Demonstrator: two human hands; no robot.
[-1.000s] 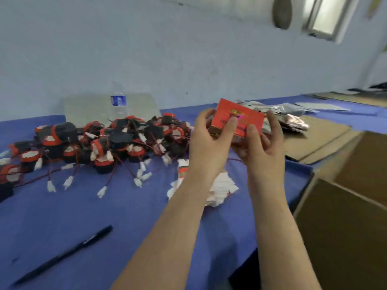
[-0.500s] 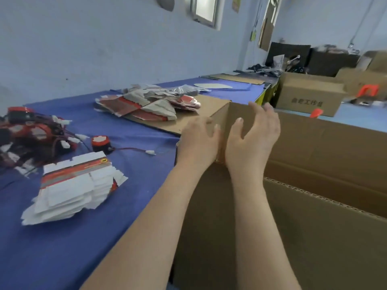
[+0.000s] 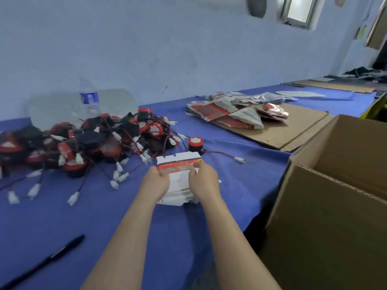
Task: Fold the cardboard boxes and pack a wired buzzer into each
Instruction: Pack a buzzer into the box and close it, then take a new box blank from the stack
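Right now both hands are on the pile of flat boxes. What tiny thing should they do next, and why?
Probably lift the top flat box off the stack. The left hand and right hand both pinch its red-and-white edge, it is unfolded, and a lone wired buzzer waits just behind the stack.

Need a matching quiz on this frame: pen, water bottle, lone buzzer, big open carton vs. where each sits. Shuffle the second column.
Things:
1 pen
2 water bottle
3 lone buzzer
4 open carton

Places:
A behind the buzzer pile
B beside the table's right edge
C near-left part of the table
D just beyond the stack of flat boxes

Pairs: 1-C, 2-A, 3-D, 4-B
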